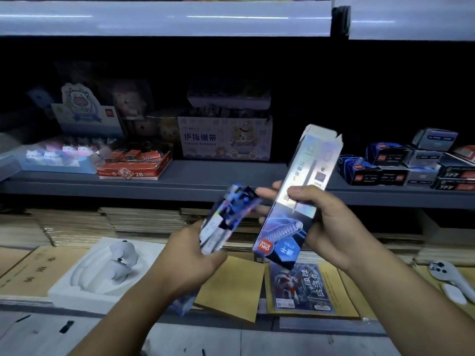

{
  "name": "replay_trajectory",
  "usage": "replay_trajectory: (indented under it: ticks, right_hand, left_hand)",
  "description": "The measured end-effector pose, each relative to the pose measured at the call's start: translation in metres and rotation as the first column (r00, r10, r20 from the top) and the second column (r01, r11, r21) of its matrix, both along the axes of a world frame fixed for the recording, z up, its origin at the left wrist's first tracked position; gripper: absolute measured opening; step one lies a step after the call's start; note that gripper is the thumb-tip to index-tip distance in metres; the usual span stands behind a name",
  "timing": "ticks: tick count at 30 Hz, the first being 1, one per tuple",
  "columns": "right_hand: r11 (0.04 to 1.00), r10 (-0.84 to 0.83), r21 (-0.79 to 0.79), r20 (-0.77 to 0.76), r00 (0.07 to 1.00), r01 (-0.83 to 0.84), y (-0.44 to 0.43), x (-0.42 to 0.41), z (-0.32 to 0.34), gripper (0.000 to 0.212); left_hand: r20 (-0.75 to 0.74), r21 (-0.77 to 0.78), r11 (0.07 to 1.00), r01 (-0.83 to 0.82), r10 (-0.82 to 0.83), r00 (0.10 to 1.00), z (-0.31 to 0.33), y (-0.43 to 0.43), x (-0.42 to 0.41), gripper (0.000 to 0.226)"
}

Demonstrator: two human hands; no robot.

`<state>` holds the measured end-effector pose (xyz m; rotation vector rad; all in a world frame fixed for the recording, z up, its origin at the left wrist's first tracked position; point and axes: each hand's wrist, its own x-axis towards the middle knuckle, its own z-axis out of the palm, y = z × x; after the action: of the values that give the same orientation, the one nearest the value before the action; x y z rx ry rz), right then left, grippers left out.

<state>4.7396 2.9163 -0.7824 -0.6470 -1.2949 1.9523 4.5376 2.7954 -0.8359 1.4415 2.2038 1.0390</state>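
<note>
A pale glossy strip (pixel 164 19) is catching the light along the front edge of the top shelf, while the recess beneath it is lying in deep shadow. The grey middle shelf (pixel 205 176) is carrying a finger bandage box (pixel 226 140) near its centre, a red 2B carton (pixel 133 163) toward its left end and stacked dark boxes (pixel 411 163) toward its right end. Below its front edge, stacks of brown notebooks (pixel 141 219) are lining the bottom shelf, with a white moulded tray (pixel 74 283) lying toward its left front.

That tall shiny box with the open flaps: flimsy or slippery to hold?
Probably light and crushable: the tall box looks like thin card, top flaps open. Its glossy foil face may slip; the right hand grips its middle.
</note>
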Motion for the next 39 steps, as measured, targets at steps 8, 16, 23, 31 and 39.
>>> replay_trajectory:
  ticks: [8,16,23,31,39]
  right_hand:
    - [0.972,-0.180,0.198,0.279,0.943,0.127,-0.017,-0.025,-0.027,0.051]
    - [0.903,-0.429,0.174,0.443,0.787,0.393,-0.040,-0.067,-0.069,0.032]
    - [0.828,-0.488,-0.216,0.176,0.855,0.517,-0.044,-0.088,-0.072,0.020]
    - [0.797,-0.578,-0.194,0.029,0.815,0.572,-0.058,-0.097,-0.058,0.017]
    - [0.850,-0.527,0.013,0.060,0.848,0.527,-0.049,-0.106,-0.066,0.028]
  left_hand:
    - [0.816,0.289,0.926,-0.242,-0.106,0.568,0.004,0.013,0.002,0.012]
    - [0.894,0.444,0.750,-0.491,-0.330,0.305,0.031,0.027,0.007,0.037]
    - [0.856,0.517,0.677,-0.523,-0.395,0.334,0.038,0.039,0.042,0.024]
    - [0.875,0.479,0.679,-0.556,-0.421,0.240,0.036,0.038,0.066,0.015]
    - [0.876,0.479,0.692,-0.540,-0.420,0.238,0.038,0.038,0.048,0.019]
